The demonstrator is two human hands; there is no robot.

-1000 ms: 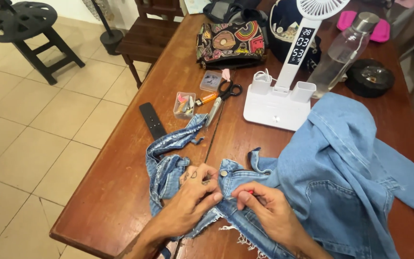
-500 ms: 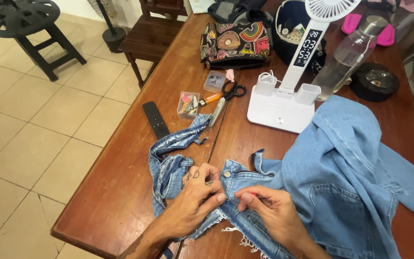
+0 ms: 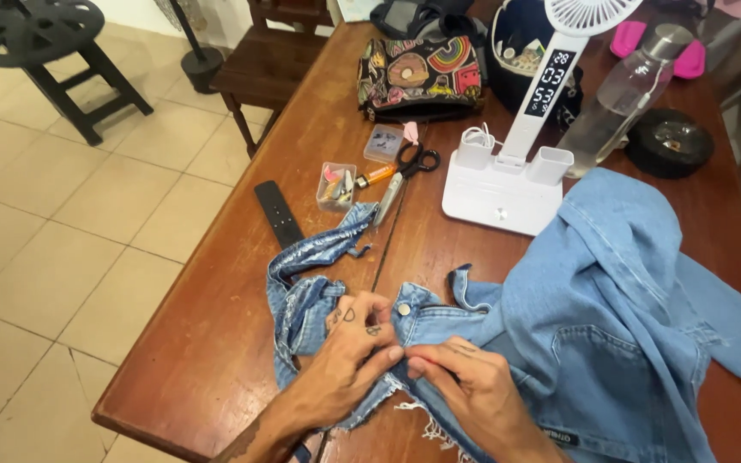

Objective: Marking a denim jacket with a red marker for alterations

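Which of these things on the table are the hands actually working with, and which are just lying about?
In use:
left hand
right hand
denim garment, pinched at its frayed edge

Lying about:
scissors
remote control
small clear boxes
white desk fan stand
patterned pouch
water bottle

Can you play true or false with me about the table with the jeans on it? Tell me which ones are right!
1. Both hands pinch the blue denim garment. True: the left hand and the right hand meet on its frayed edge.
2. The scissors are in the right hand. False: they lie on the wooden table, untouched.
3. A black remote lies near the table's left edge. True.
4. The clear bottle lies flat on the denim. False: it stands on the table behind the white fan stand.
5. The patterned pouch is on the floor. False: it sits on the table.
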